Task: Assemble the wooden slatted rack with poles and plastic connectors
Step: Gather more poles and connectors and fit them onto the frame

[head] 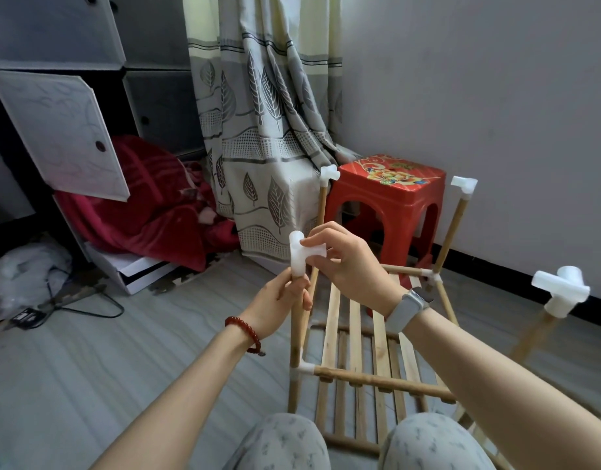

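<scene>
At the far left of the frame we see a crumpled clear bag (28,266) on the floor (123,351), its contents too blurred to name, with a dark cable (89,301) looping beside it. Above it a cabinet door (60,134) hangs tilted, and a red blanket (136,205) spills out below it, partly hidden behind the door. Right of that hangs a leaf-patterned curtain (262,130).

Near the centre, the left hand (278,300), a red bead bracelet (246,334) on its wrist, has its grip wrapped around the top of an upright wooden pole (295,337); the pole's upper end is hidden by the fingers. A white plastic connector (304,254) sits at the pole's top, and the right hand (350,262) pinches it between thumb and fingers, covering its right side. A grey watch (407,308) sits on that wrist.

Below and between the forearms lies the slatted shelf (356,334) of the rack, its near end cut off by our knees (285,442). Behind it stands a red plastic stool (387,208). At the right, two more poles carry connectors; the nearest connector (562,290) is blurred.
</scene>
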`<state>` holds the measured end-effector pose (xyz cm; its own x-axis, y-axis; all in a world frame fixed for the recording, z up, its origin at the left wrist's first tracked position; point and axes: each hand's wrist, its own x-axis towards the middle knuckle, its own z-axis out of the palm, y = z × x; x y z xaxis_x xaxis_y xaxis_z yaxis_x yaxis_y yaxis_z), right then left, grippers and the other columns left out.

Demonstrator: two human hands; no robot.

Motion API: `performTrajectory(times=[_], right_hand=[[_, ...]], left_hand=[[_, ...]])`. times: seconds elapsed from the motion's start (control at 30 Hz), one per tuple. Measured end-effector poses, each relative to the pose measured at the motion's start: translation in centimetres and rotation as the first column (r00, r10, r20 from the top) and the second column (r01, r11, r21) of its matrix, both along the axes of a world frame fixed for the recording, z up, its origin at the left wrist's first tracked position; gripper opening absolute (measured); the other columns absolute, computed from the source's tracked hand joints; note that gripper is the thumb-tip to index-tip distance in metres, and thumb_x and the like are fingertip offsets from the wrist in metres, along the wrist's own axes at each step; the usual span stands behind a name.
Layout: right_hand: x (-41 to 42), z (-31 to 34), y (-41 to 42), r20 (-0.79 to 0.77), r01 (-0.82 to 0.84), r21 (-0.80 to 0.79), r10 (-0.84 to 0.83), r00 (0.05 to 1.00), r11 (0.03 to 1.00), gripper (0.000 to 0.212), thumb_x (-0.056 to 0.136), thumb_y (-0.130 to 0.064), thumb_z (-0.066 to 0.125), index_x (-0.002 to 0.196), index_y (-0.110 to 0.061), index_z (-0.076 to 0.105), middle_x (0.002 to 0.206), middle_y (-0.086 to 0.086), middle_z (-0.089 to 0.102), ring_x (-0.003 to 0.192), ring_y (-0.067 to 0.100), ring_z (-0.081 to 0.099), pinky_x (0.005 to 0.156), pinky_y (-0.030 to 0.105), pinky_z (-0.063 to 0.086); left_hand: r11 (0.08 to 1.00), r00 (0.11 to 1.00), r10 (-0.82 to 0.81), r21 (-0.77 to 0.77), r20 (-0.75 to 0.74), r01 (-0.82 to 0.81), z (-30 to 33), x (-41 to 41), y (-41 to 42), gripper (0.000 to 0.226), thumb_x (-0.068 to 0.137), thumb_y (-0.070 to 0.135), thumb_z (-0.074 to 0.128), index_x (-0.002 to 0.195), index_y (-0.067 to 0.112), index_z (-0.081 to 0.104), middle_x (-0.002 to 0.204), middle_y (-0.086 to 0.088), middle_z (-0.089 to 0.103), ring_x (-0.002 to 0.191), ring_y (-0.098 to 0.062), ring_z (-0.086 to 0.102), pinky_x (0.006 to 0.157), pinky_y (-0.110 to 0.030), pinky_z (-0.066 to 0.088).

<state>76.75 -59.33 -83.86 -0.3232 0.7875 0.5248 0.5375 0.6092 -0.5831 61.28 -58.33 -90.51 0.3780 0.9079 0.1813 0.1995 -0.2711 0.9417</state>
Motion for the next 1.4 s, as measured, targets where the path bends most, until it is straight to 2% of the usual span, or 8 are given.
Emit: performTrajectory(times=[0.17,0.3,0.4,0.5,0.73,0.93,1.13,1.4], right_hand=[[0.3,0.1,0.0,-0.023,-0.049,-0.08,0.047,0.999,0.996,0.026,0.091,-0.001,0.055,0.112,-0.01,0.066,0.104,-0.001,0.053,0.093,0.015,0.056,0.076,0.014,0.042],[0.1,0.2,0.0,-0.176,-0.048,-0.218,0.009,0.984,0.975,0.017,0.093,-0.008,0.054,0.107,-0.011,0.064,0.098,0.007,0.059,0.089,0.018,0.059,0.081,0.024,0.046],[0.0,0.1,0.1,-0.283,-0.076,-0.292,-0.01,0.959,0.953,0.009,0.09,-0.01,0.059,0.097,-0.012,0.054,0.091,0.011,0.061,0.08,0.018,0.06,0.076,0.026,0.049],[0.2,-0.3,0.2,-0.303,-0.092,-0.284,0.002,0.953,0.955,0.009,0.089,-0.01,0.061,0.092,-0.011,0.052,0.087,0.019,0.063,0.076,0.019,0.062,0.072,0.028,0.051],[0.1,-1.2,0.4,-0.33,-0.165,-0.242,0.079,0.941,0.956,0.011,0.092,-0.011,0.056,0.087,-0.019,0.052,0.073,0.012,0.052,0.068,0.022,0.049,0.065,0.036,0.042],[-0.4,-1.7,0.6,-0.366,-0.183,-0.186,0.105,0.925,0.966,0.005,0.092,-0.009,0.052,0.088,-0.011,0.051,0.061,-0.01,0.042,0.055,0.003,0.038,0.056,0.018,0.033],[0.3,-1.8,0.9,-0.356,-0.206,-0.159,0.138,0.924,0.966,0.005,0.091,-0.011,0.051,0.09,-0.007,0.053,0.06,-0.005,0.037,0.054,0.003,0.035,0.057,0.012,0.034],[0.6,-2.9,0.5,-0.373,-0.173,-0.205,0.087,0.924,0.963,0.003,0.09,-0.017,0.052,0.087,-0.017,0.054,0.057,-0.006,0.036,0.054,0.007,0.033,0.056,0.021,0.03]], left_hand=[[0.999,0.996,-0.034,-0.041,-0.077,0.031,1.1,-2.5,0.2,0.021,0.094,0.008,0.05,0.109,0.02,0.059,0.094,0.002,0.067,0.091,-0.008,0.064,0.082,-0.019,0.05],[0.968,0.942,0.236,-0.14,0.239,-0.207,3.4,-2.8,1.1,0.028,0.099,0.034,0.034,0.113,0.024,0.056,0.116,-0.002,0.062,0.101,-0.015,0.061,0.093,-0.036,0.045],[0.989,0.956,0.134,0.017,0.26,-0.144,4.7,-1.1,1.3,0.033,0.095,0.043,0.03,0.124,0.038,0.044,0.134,0.011,0.045,0.12,-0.006,0.047,0.099,-0.03,0.04],[0.971,0.965,0.134,0.165,0.226,-0.173,4.0,0.6,1.3,0.027,0.101,0.029,0.03,0.115,0.026,0.054,0.123,0.009,0.053,0.116,0.003,0.047,0.103,-0.024,0.036],[0.903,0.909,0.245,0.261,0.338,-0.34,2.8,2.3,1.8,0.024,0.087,0.02,0.027,0.082,0.021,0.05,0.073,0.007,0.05,0.064,0.004,0.048,0.057,-0.012,0.038],[0.914,0.801,0.272,0.119,0.533,-0.389,1.9,3.8,2.4,0.022,0.089,0.014,0.029,0.084,0.016,0.05,0.07,0.004,0.047,0.057,0.0,0.045,0.052,-0.015,0.038],[0.904,0.773,0.307,0.085,0.555,-0.419,1.3,4.6,3.0,0.034,0.092,-0.006,0.028,0.082,0.018,0.05,0.072,-0.001,0.048,0.059,-0.005,0.045,0.053,-0.018,0.038],[0.939,0.769,0.266,0.023,0.582,-0.342,1.0,4.7,2.5,0.021,0.075,0.021,0.032,0.078,0.019,0.053,0.067,0.004,0.051,0.066,-0.015,0.05,0.057,-0.024,0.041]])
